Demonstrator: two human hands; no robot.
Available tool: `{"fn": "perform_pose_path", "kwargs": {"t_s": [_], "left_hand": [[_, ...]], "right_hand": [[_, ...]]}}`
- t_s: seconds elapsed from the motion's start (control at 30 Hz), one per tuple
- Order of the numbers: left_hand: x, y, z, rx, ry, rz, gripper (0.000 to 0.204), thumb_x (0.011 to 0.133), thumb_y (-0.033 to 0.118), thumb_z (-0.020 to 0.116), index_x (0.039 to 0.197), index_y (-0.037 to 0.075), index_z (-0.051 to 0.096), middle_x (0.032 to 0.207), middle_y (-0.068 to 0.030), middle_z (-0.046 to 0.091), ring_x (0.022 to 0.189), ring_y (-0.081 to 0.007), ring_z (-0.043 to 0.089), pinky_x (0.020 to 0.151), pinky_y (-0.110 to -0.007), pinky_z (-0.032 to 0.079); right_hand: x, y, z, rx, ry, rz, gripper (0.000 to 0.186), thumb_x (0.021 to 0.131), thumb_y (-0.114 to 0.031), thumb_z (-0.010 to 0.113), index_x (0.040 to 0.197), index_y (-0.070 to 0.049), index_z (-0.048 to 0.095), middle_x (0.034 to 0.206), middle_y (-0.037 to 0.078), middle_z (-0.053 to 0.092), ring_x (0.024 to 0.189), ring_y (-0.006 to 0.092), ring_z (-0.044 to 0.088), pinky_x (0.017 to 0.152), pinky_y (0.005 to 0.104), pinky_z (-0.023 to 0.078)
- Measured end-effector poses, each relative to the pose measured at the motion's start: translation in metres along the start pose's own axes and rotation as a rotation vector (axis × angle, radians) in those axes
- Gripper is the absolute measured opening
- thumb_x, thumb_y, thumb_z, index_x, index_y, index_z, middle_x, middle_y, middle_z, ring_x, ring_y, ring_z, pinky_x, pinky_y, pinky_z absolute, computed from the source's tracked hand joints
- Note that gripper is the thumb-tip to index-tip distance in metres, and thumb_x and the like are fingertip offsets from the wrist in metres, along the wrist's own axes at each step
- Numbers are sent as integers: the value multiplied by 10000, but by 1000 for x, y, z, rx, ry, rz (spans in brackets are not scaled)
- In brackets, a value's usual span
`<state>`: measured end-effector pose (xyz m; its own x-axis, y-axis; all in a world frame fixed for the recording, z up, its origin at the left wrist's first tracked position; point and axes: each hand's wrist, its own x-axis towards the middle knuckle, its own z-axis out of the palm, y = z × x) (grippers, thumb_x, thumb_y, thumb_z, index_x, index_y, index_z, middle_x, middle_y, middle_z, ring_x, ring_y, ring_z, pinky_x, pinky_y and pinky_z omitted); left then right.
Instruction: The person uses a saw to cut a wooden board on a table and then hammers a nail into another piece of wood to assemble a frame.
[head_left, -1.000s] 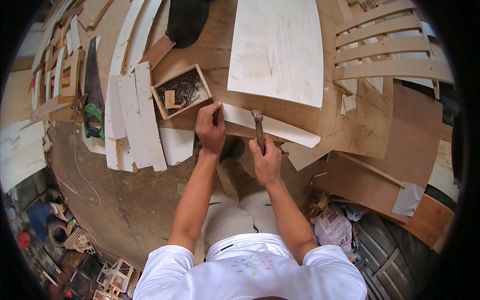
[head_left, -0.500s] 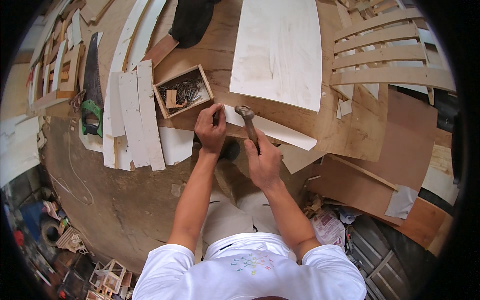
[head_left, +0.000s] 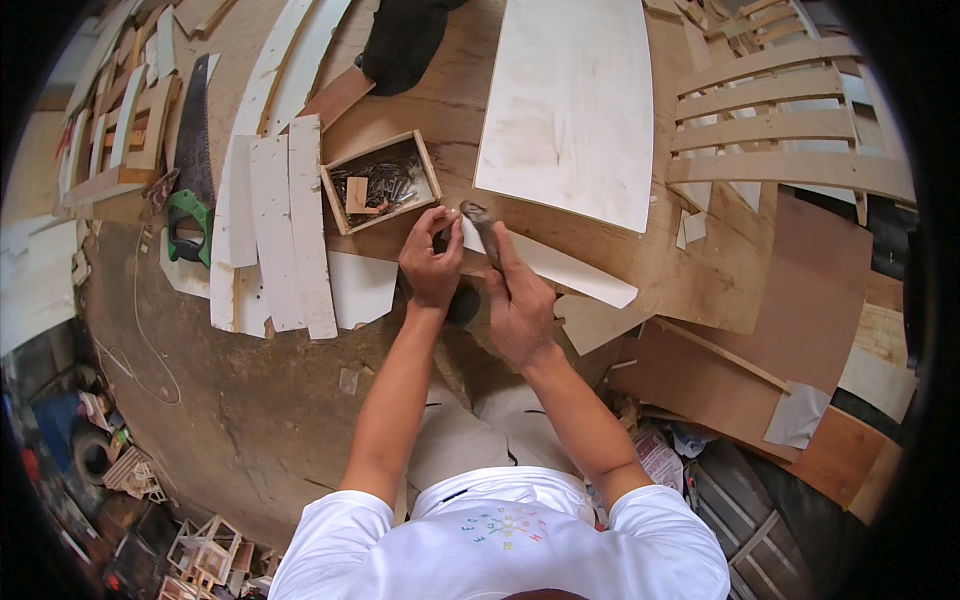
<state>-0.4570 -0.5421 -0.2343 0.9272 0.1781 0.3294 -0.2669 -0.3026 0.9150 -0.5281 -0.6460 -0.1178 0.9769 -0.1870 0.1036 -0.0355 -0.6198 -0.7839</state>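
In my right hand (head_left: 522, 315) is a hammer (head_left: 481, 222), gripped by its handle, its head close beside the fingertips of my left hand (head_left: 432, 262). The left thumb and fingers are pinched together at the left end of a narrow white board (head_left: 570, 270). Whatever they hold is too small to make out. That board lies along the near edge of the wooden worktable (head_left: 715, 275). Just beyond my left hand sits an open wooden box (head_left: 432, 172) with many loose nails (head_left: 400, 182) and a small wood piece inside.
White planks (head_left: 270, 230) lie left of the box, with a green-handled handsaw (head_left: 190, 215) beyond them. A large white panel (head_left: 570, 110) covers the table's middle. Slatted wooden frame (head_left: 765, 130) and brown sheets (head_left: 800, 280) are at right. A dark cloth (head_left: 405, 45) lies at the back.
The hammer head has swung left to the left fingertips, and my right hand has turned with it. My left hand keeps its pinch at the board's end. The whole view has shifted slightly.
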Motion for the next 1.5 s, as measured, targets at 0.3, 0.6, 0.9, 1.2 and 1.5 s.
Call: {"fn": "perform_pose_path", "kwargs": {"t_s": [0.3,0.6,0.9,1.2,1.5], "left_hand": [[-2,-2,0,20,-7,-29,280,867,6,816,1131,12,721,979,-108,798,920,-195,784,840,-323,613],[0,-3,1,20,-7,-31,215,877,13,831,1070,15,736,993,-114,798,900,-195,784,817,-322,610],[4,1,-3,87,-25,67,217,877,11,834,1075,47,755,1030,-99,744,908,-226,746,805,-341,599],[8,6,2,143,2,106,150,839,4,816,972,55,767,978,-95,728,867,-302,729,759,-384,587],[10,9,4,180,18,94,154,805,-25,804,943,30,762,968,-117,737,864,-315,734,770,-382,590]], "right_hand": [[-4,16,7,-19,-53,0,667,1009,-32,666,1633,-129,452,975,247,691,840,414,700,778,460,564],[0,14,3,-61,-91,130,616,1042,-104,647,1629,-141,461,1059,250,729,905,413,725,806,473,572],[-3,10,-9,-10,-121,181,618,1057,-114,632,1643,-164,442,974,241,716,821,392,705,783,440,564],[4,2,-6,26,97,-104,618,1050,-83,628,1638,-147,450,835,209,639,703,380,628,731,449,547],[-1,21,1,-13,-14,-67,667,988,-4,673,1614,-138,485,969,238,701,796,402,692,731,463,556]]}}
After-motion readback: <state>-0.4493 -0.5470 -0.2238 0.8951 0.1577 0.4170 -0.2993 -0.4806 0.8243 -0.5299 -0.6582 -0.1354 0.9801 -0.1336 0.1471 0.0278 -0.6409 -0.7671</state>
